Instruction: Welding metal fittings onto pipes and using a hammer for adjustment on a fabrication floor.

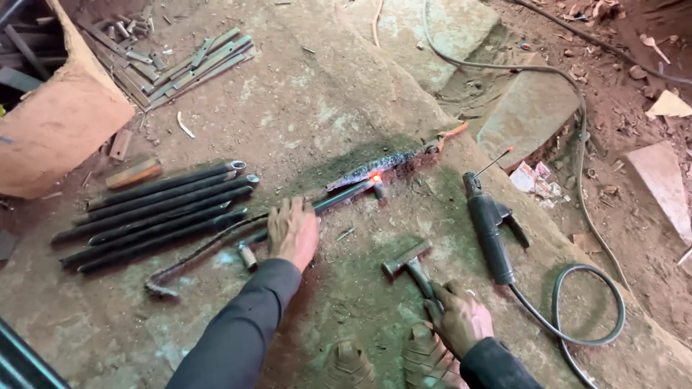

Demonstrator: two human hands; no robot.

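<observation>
On dusty ground, glowing-tipped rod under left hand fingers.

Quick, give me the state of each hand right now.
Left hand: palm down, pressing on the dark metal tube with the glowing end; not clearly closed around it.
Right hand: closed on the hammer handle.

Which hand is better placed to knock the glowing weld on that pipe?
Right. The right hand grips the hammer, head lying near the glowing weld. The left hand presses down on the pipe, steadying it.
</observation>
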